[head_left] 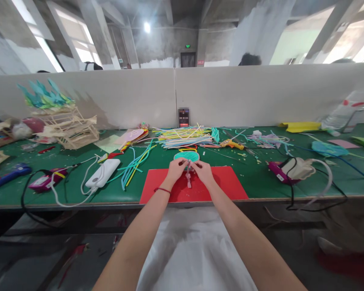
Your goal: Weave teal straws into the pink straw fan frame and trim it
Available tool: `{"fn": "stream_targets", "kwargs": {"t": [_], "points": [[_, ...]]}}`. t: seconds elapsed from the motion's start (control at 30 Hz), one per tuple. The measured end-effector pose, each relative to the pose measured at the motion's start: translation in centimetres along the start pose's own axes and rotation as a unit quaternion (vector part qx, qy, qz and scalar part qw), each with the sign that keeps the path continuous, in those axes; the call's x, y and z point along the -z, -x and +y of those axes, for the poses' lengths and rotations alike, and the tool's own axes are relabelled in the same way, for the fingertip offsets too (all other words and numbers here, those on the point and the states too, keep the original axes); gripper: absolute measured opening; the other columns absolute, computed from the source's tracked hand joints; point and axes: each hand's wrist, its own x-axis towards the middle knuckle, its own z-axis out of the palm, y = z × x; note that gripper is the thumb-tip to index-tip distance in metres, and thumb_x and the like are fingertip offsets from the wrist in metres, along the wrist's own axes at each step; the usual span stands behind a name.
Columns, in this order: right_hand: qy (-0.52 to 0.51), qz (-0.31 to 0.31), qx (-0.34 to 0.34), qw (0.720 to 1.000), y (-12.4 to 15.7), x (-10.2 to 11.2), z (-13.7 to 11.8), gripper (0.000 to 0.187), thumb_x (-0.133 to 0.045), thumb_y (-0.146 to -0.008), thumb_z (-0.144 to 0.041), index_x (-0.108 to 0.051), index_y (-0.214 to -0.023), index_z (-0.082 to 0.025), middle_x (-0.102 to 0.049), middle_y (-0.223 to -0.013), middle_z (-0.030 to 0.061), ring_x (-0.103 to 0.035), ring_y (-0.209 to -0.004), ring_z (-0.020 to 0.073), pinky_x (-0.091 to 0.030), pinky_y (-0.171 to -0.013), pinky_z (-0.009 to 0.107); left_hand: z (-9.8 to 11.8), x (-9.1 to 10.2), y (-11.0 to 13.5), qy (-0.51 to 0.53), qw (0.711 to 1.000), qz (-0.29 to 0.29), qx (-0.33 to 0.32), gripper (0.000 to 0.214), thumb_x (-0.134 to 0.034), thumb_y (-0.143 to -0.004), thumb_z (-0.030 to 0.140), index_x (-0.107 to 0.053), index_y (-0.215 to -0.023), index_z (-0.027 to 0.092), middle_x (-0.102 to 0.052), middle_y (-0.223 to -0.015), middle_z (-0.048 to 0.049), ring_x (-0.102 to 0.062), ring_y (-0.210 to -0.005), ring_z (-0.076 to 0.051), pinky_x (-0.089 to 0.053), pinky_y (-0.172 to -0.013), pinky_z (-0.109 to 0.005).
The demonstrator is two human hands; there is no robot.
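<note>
while hands [176, 169] [202, 169] pinch, green tabletop [257, 184], grey room [216, 38]

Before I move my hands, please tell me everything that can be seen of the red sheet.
The red sheet is plain, looks four-sided and resembles paper or thin card. It lies flat on the green tabletop, its near side along the front edge. The left hand and right hand are above it, with a small pink piece at their fingertips; the arms hide parts of it. Whether anything above touches it, I cannot tell.

Bright windows [78, 34] flank grey, probably concrete walls [160, 45].
</note>
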Motion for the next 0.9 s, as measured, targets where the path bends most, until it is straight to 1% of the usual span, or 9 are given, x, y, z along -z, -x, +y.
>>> {"fn": "stream_targets", "kwargs": {"t": [0.13,0.27,0.33,0.4,0.47,0.57,0.63,0.77,0.9], "points": [[0.005,-0.007,0.027,1.0,-0.1,0.2,0.2,0.033,-0.049,-0.08,-0.044,-0.064,-0.065,-0.019,-0.065,-0.059,0.0012,-0.059,-0.052,0.0149,-0.047,-0.054,0.025,-0.7,0.0,-0.4,0.028,0.999,0.001,0.015,0.024,-0.055,-0.074,0.038,-0.064,-0.065,0.016,-0.066,-0.071,-0.0021,-0.057,-0.071,-0.016,-0.045,-0.07,-0.026],[0.037,0.028,0.083,0.995,0.2,0.8,0.1,0.028,-0.047,-0.083,-0.039,-0.066,-0.079,-0.018,-0.067,-0.078,0.0056,-0.062,-0.073,0.0178,-0.049,-0.068,0.029,-1.5,0.1,-0.6,0.068,0.997,-0.01,0.038,0.031,-0.056,-0.072,0.045,-0.064,-0.07,0.015,-0.066,-0.072,-0.0031,-0.059,-0.069,-0.016,-0.047,-0.064,-0.026],[0.057,0.029,0.119,0.991,0.3,1.3,-0.1,0.026,-0.047,-0.085,-0.036,-0.066,-0.085,-0.019,-0.066,-0.085,0.0069,-0.061,-0.079,0.0184,-0.048,-0.073,0.031,-1.8,0.2,-0.6,0.085,0.995,-0.019,0.046,0.036,-0.055,-0.07,0.049,-0.064,-0.072,0.015,-0.066,-0.073,-0.0032,-0.058,-0.067,-0.016,-0.047,-0.06,-0.025],[0.081,0.004,0.159,0.984,0.1,1.8,-0.3,0.023,-0.047,-0.086,-0.032,-0.066,-0.087,-0.02,-0.064,-0.086,0.0067,-0.06,-0.081,0.0183,-0.048,-0.076,0.031,-1.9,0.2,-0.6,0.096,0.994,-0.026,0.051,0.039,-0.056,-0.069,0.052,-0.064,-0.072,0.014,-0.065,-0.071,-0.0027,-0.057,-0.065,-0.015,-0.046,-0.058,-0.025],[0.107,-0.04,0.201,0.973,-0.3,2.4,-0.6,0.022,-0.046,-0.087,-0.03,-0.066,-0.089,-0.021,-0.063,-0.087,0.0063,-0.058,-0.084,0.0183,-0.047,-0.078,0.031,-1.9,0.2,-0.7,0.101,0.993,-0.032,0.053,0.041,-0.057,-0.067,0.054,-0.064,-0.069,0.014,-0.064,-0.068,-0.0021,-0.056,-0.064,-0.014,-0.045,-0.058,-0.024],[0.146,-0.113,0.254,0.949,-1.3,3.2,-0.9,0.021,-0.047,-0.087,-0.028,-0.067,-0.086,-0.022,-0.063,-0.086,0.0057,-0.057,-0.085,0.019,-0.046,-0.08,0.032,-1.8,0.1,-0.8,0.104,0.992,-0.041,0.054,0.041,-0.06,-0.063,0.054,-0.063,-0.064,0.014,-0.063,-0.064,-0.0013,-0.055,-0.064,-0.014,-0.044,-0.059,-0.024],[0.168,-0.148,0.278,0.934,-1.9,3.6,-1.1,0.021,-0.048,-0.087,-0.028,-0.068,-0.083,-0.022,-0.064,-0.084,0.0056,-0.057,-0.083,0.0193,-0.045,-0.079,0.033,-1.8,0.1,-0.8,0.104,0.992,-0.044,0.054,0.04,-0.061,-0.063,0.053,-0.063,-0.062,0.014,-0.062,-0.062,-0.0007,-0.053,-0.063,-0.014,-0.042,-0.058,-0.024],[0.194,-0.177,0.3,0.917,-2.8,4.0,-1.3,0.023,-0.047,-0.088,-0.027,-0.068,-0.079,-0.022,-0.064,-0.082,0.0053,-0.056,-0.081,0.0185,-0.044,-0.078,0.032,-1.6,0.1,-0.7,0.1,0.993,-0.043,0.049,0.036,-0.062,-0.065,0.05,-0.062,-0.06,0.014,-0.06,-0.059,0.0001,-0.052,-0.061,-0.014,-0.04,-0.057,-0.024],[0.197,-0.178,0.298,0.917,-3.1,4.0,-1.3,0.02,-0.052,-0.085,-0.026,-0.069,-0.074,-0.023,-0.065,-0.08,0.0033,-0.057,-0.08,0.0168,-0.043,-0.077,0.03,-1.5,-0.1,-0.6,0.095,0.994,-0.044,0.037,0.031,-0.063,-0.067,0.044,-0.061,-0.057,0.014,-0.06,-0.059,-0.0004,-0.052,-0.06,-0.013,-0.041,-0.058,-0.023]]}}
